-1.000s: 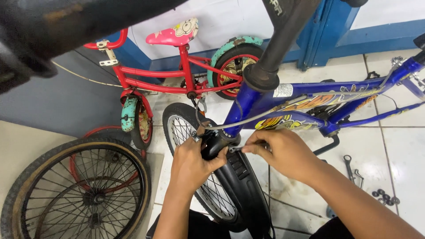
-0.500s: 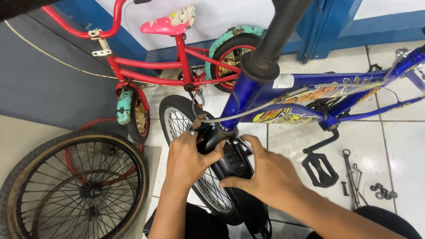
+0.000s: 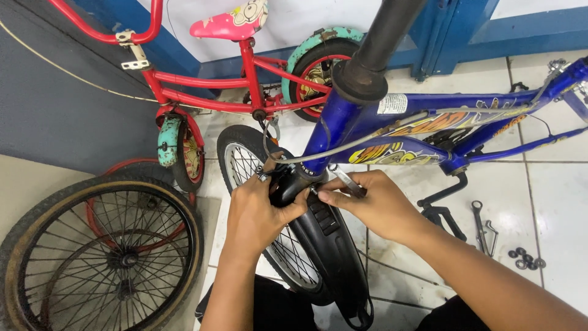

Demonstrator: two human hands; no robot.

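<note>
Fender point(image 3: 334, 245) under the blue frame point(image 3: 367, 119): my left hand point(image 3: 260, 211) grips it, right hand point(image 3: 373, 205) pinches a wrench point(image 3: 344, 179); it could slip off.

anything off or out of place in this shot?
Loose hardware: washers and a wrench lie scattered on the floor tiles, and loose wheels lie stacked flat. Both hands, left hand and right hand, grip the blue bike's brake.

White glossy floor tiles point(image 3: 551, 196) with dark grout fill the right and centre of the frame. A dark grey wall panel point(image 3: 55, 104) covers the upper left. Blue-painted skirting and door frame point(image 3: 453, 37) run along the top, under a white wall point(image 3: 288, 18).
</note>
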